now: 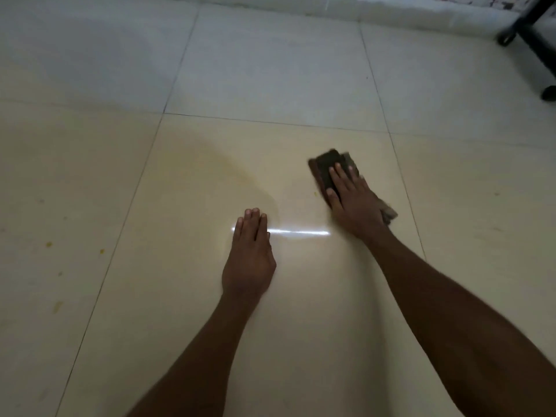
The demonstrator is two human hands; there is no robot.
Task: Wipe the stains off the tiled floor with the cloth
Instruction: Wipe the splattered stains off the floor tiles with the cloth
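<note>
well, from the head view the right hand (355,203) lies flat on the dark cloth (328,170), fingers (337,176) straight and spread, pressing it to the floor (270,70) rather than gripping. the cloth's long axis runs away up-left from the wrist. the left hand (249,251) rests flat on the tile, fingers together, holding nothing. the yellowish stain (216,173) lies left of the cloth, just ahead of the left hand, so the right hand is nearer the work. small specks (48,244) sit farther left. a black stand (529,31) is well apart; open tile all round.
</note>
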